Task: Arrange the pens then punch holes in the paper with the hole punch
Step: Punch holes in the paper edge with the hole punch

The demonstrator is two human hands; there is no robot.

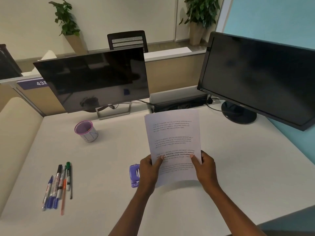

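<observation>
Here, pens [58,184] lie outside cup [90,136]; left hand [150,169], right hand [204,166] grip paper [172,133].

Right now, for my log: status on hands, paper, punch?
Left hand and right hand grip the paper, held up. Hole punch on desk, partly behind left hand. Pens grouped far left.

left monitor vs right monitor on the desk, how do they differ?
Stand: the left monitor sits on an open silver frame, the right monitor on a round black base.
Bezel: the left monitor's is thin, the right monitor's is thicker and black.
Position: the left monitor stands behind the purple-rimmed cup, while the right monitor is at the desk's right side, angled inward.
Shared: both screens are dark.
</observation>
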